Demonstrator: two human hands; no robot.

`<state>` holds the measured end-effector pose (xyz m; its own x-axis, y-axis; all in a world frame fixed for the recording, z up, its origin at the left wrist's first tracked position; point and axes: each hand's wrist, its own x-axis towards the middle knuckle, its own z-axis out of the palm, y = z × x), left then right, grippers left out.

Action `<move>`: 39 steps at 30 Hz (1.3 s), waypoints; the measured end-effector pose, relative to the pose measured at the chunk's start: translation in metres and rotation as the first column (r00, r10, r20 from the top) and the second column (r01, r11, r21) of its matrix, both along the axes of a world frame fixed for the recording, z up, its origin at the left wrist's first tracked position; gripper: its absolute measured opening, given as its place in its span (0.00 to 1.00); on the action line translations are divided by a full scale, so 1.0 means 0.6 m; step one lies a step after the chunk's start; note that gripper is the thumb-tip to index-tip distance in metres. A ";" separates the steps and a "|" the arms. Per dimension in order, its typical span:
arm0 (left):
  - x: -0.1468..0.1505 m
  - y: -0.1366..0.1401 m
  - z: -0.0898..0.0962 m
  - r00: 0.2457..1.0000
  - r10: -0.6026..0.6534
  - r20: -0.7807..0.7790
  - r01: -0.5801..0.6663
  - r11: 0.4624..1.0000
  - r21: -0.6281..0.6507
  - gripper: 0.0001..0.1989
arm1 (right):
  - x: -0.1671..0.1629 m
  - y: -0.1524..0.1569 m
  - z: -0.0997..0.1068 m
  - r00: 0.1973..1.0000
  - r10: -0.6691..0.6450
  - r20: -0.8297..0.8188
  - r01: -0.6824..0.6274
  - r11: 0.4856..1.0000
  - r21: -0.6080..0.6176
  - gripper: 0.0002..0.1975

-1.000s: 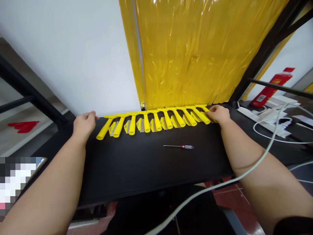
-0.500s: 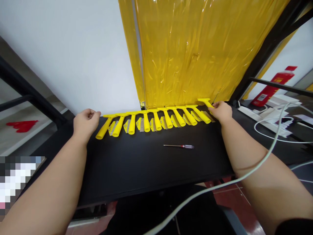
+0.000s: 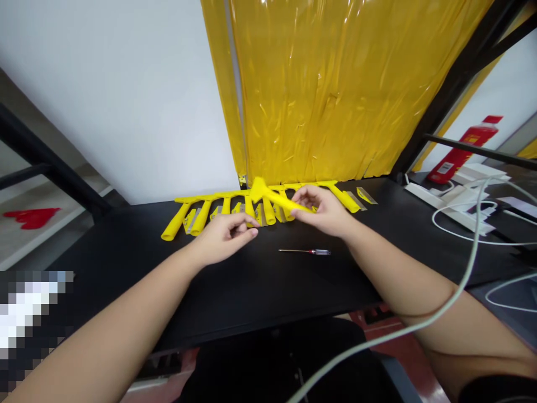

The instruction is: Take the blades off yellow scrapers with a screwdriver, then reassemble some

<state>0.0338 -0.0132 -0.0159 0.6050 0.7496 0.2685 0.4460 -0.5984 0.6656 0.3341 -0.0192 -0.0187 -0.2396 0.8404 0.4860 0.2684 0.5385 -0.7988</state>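
Observation:
My right hand (image 3: 325, 210) is closed around the tube end of a yellow scraper handle (image 3: 277, 198) and holds it above the table, its wide head pointing left. My left hand (image 3: 229, 235) hovers left of it, fingers loosely curled, thumb apart, nothing in them. Behind both hands, several similar yellow scraper handles (image 3: 174, 224) lie in a row along the table's back edge. Between them rest small yellow pieces with metal blades; one bladed piece (image 3: 366, 195) lies alone at the right end. My hands hide part of the row.
A screwdriver (image 3: 306, 252) with a clear handle lies on the black table (image 3: 235, 302) before the row. At the right are a red bottle (image 3: 464, 150), white power strips and cables. A pale cable (image 3: 377, 338) crosses in front of my right arm. A yellow curtain (image 3: 327, 95) hangs behind.
My right hand has lifted the scraper handle off the row's right end and brought it left to the middle. My left hand has moved right, from the row's left end towards it.

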 end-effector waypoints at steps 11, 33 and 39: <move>0.053 -0.024 -0.030 0.857 0.135 0.498 0.202 0.800 -0.565 0.20 | -0.064 -0.042 -0.008 0.964 0.264 0.017 -0.262 0.961 -0.092 0.14; -0.005 0.026 -0.022 0.956 0.196 0.217 -0.101 0.919 -0.382 0.16 | 0.383 0.119 -0.092 0.389 -0.742 0.545 0.891 0.453 -0.020 0.05; 0.000 0.019 -0.013 0.973 0.149 0.176 -0.093 0.952 -0.291 0.18 | 0.373 0.138 -0.107 0.369 -0.732 0.572 0.866 0.495 0.075 0.10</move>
<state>0.0337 -0.0020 -0.0235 0.4627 0.8753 0.1403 0.3495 -0.3255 0.8786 0.5579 0.0638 -0.0828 0.4749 0.8186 0.3229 0.8352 -0.3037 -0.4584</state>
